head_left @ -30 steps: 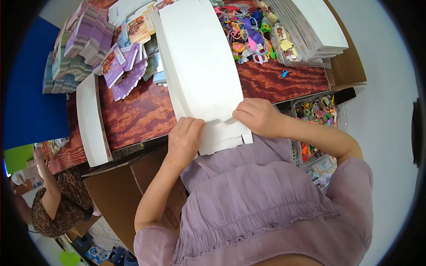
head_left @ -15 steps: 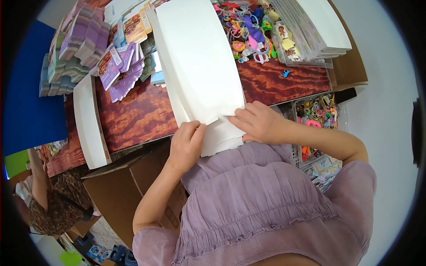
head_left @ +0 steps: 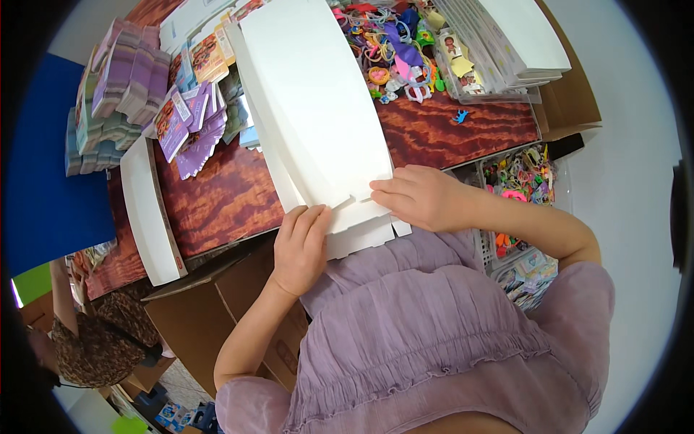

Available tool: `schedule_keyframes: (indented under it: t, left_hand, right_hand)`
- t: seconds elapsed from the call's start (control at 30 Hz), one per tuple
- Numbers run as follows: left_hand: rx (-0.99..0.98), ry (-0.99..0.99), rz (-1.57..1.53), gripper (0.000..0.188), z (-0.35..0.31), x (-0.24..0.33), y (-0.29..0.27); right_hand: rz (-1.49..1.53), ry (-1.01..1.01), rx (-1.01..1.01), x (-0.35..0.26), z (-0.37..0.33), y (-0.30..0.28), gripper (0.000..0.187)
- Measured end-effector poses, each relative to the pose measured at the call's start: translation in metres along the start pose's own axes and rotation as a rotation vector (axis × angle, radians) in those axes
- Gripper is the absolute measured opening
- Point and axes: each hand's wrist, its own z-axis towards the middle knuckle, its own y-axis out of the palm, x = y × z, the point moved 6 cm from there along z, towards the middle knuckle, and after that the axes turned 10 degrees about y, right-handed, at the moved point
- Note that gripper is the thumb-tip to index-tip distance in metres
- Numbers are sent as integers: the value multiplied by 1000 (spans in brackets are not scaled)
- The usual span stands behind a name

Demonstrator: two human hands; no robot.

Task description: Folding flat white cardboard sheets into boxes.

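A long white cardboard box, partly folded, lies lengthwise over the table's front edge, its near end by my lap. At that end, small side flaps are turned inward and a notched end flap hangs loose toward me. My left hand has its fingers bent over the left near corner. Across from it, my right hand pinches the right near corner with thumb and fingers. The undersides of both grips are hidden.
Left of the box lie fanned purple cards, stacked card bundles and a folded white tray. At the right are colourful trinkets, stacked white boxes and a lower bin. A brown carton stands below; another person works far left.
The near end flap has swung further out and down toward me. Both hands stay at the corners, the right one now pressing slightly lower. The view has shifted a little.
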Motion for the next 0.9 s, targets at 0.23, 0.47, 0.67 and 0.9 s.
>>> schedule_keyframes:
  t: [0.23, 0.47, 0.67, 0.9]
  left_hand:
    - [221, -341, -272, 36, 8, -8, -10]
    - [191, -377, -331, 22, 7, -22, -8]
    - [303, -603, -379, 25, 5, -30, 2]
    - [174, -58, 36, 31, 22, -11, 1]
  right_hand:
    - [434, 291, 68, 26, 14, 5, 12]
    - [532, 509, 65, 32, 18, 7, 25]
    - [141, 452, 235, 25, 24, 5, 25]
    - [-271, 76, 295, -4, 29, 8, 24]
